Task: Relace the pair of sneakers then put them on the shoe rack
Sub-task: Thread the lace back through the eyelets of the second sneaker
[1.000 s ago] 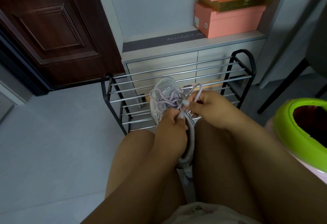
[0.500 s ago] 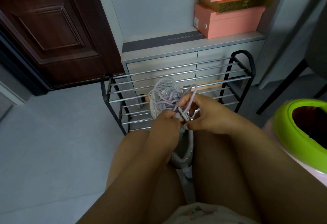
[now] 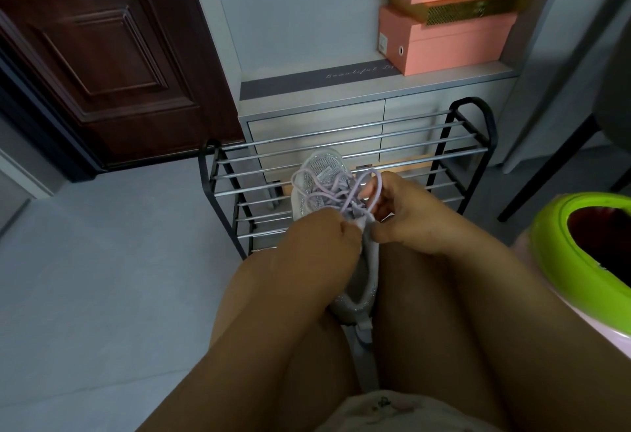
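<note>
Sneaker of pale lilac-grey mesh with a glittering trim (image 3: 319, 175) lies between the person's bare knees, its toe pointing away toward the black metal shoe rack with silver bars (image 3: 345, 153), which stands just beyond it against a grey cabinet. The left hand (image 3: 317, 243) is closed over the upper part of the shoe, and its fingers seem to pinch the thin lilac lace (image 3: 351, 192) near the top eyelets, though the grip itself is hidden under the knuckles. The right hand (image 3: 406, 213) is closed on the same lace, with one loop rising above its fingers (image 3: 370, 189). I judge that the lacing of this shoe is nearly finished, since crossed rows of lace already cover the front, and the hands work at the highest part. The rack carries no shoe on the bars that I can see, so placing is not yet done. The second sneaker is not in view. The heel of the shoe is partly covered by the legs, and the lace ends cannot be made out.
</note>
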